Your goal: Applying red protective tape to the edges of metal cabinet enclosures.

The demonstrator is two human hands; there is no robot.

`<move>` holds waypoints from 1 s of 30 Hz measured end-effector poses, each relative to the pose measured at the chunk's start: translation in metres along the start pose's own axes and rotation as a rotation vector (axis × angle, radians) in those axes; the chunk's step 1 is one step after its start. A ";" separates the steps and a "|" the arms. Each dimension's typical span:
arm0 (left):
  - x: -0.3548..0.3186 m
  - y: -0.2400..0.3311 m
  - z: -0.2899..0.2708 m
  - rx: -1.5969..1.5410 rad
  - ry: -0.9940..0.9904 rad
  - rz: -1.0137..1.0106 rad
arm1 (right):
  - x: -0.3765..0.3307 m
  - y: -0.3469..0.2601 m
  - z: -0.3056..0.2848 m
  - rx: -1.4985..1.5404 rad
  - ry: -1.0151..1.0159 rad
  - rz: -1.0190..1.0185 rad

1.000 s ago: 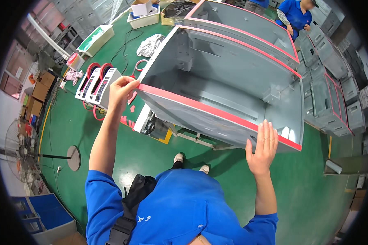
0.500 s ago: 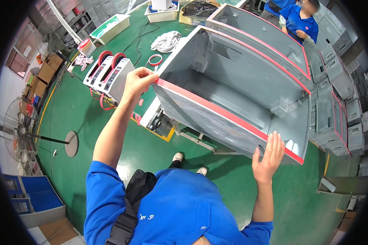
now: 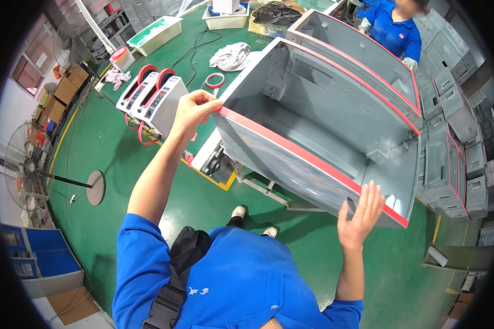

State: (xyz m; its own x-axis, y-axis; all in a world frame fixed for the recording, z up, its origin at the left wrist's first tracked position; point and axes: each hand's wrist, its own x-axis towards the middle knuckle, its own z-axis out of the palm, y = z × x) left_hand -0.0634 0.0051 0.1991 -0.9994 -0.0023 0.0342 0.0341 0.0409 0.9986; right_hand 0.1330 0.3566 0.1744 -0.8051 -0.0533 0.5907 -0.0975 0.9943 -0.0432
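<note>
In front of me a large open grey metal box [image 3: 318, 123] rests on a stand, its opening facing up. Red tape [image 3: 291, 146] runs along its near rim. At the left end of that rim my left hand [image 3: 194, 115] is closed, thumb and fingertips pinching the tape at the corner. My right hand [image 3: 360, 220] lies open against the near rim towards its right end, fingers stretched over the tape and thumb on the outer panel. Left of the box stand two white tape dispensers [image 3: 162, 105] with red rolls. A loose red tape roll [image 3: 214, 80] lies on the green tabletop.
Behind the box is a second grey box [image 3: 340, 46] with red edging. A co-worker [image 3: 392, 34] in blue stands beyond it. A white cloth [image 3: 230, 56] and a white tray [image 3: 155, 35] lie farther back. Grey cabinets [image 3: 444, 175] are stacked right; a pedestal fan [image 3: 30, 167] stands left.
The whole view has shifted slightly. Both my hands stay at the same rim, the left pinching, the right flat. The co-worker has moved, with hands now apart over the second box.
</note>
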 end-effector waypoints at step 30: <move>-0.002 0.007 -0.003 -0.029 -0.073 -0.003 | 0.050 -0.073 0.033 0.129 -0.061 -0.172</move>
State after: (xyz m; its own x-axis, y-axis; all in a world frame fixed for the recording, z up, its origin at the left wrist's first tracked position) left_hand -0.0608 0.0028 0.2058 -0.9971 0.0703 0.0295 0.0305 0.0122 0.9995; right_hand 0.0808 0.2785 0.1800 -0.8038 -0.2306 0.5484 -0.3073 0.9502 -0.0508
